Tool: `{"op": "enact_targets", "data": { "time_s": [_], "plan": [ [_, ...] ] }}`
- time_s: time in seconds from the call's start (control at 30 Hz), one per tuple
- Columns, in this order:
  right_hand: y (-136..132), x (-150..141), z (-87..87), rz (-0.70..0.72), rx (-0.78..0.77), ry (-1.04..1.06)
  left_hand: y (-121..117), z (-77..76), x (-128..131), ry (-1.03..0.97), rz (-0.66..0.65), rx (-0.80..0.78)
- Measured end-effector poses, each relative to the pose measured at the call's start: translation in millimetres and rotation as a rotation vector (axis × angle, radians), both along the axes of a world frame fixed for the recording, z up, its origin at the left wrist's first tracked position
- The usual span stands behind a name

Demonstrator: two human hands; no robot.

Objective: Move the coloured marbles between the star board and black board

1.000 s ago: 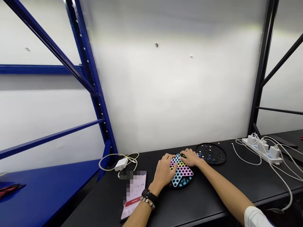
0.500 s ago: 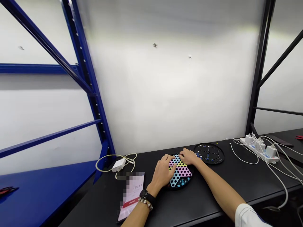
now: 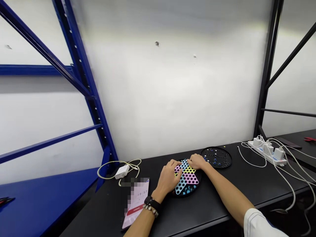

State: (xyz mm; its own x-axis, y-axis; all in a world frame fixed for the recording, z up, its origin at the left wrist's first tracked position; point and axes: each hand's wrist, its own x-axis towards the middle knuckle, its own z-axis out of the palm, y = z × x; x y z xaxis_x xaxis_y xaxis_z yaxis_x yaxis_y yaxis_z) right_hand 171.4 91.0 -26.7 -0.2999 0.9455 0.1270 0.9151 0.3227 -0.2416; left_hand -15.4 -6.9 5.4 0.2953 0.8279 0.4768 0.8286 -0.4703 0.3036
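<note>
A star-shaped Chinese checkers board (image 3: pixel 190 178), patterned in blue, pink and yellow with dark holes, rests on a round black tray (image 3: pixel 183 195). Blue pieces (image 3: pixel 189 189) show in the tray beside the star's lower point. My left hand (image 3: pixel 169 176) curves over the board's left side, its thumb on the surface and its fingers at the upper left edge. At the upper right edge, my right hand (image 3: pixel 197 161) is closed on the board; its fingertips are partly hidden. A second round black tray (image 3: pixel 223 160) with blue and white pieces lies beyond my right hand.
A phone (image 3: pixel 137 200) lies left of my left forearm, and a white charger (image 3: pixel 122 171) with a looped cable is behind it. At the right stands a power strip (image 3: pixel 268 153) with plugs and trailing cables. A white wall (image 3: pixel 172 98) rises behind the black table (image 3: pixel 192 217).
The view has shifted slightly, moving the whole scene a little left. Both hands stay on the board, with only slight finger movement.
</note>
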Motion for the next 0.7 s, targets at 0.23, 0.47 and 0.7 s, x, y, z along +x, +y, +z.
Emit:
{"op": "enact_targets", "data": {
  "time_s": [0.23,0.47,0.7],
  "plan": [
    [-0.2,-1.1,-0.7,-0.024,0.009,0.013,0.4,-0.5,-0.8,-0.011,-0.005,0.004],
    [12.3,32.3,4.5,-0.212,0.069,0.178,1.4,-1.3,-1.2,-0.013,0.002,0.027],
    [16.0,83.8,-2.3,-0.437,0.107,0.122,0.4,-0.3,-1.6,-0.009,0.01,0.021]
  ]
}}
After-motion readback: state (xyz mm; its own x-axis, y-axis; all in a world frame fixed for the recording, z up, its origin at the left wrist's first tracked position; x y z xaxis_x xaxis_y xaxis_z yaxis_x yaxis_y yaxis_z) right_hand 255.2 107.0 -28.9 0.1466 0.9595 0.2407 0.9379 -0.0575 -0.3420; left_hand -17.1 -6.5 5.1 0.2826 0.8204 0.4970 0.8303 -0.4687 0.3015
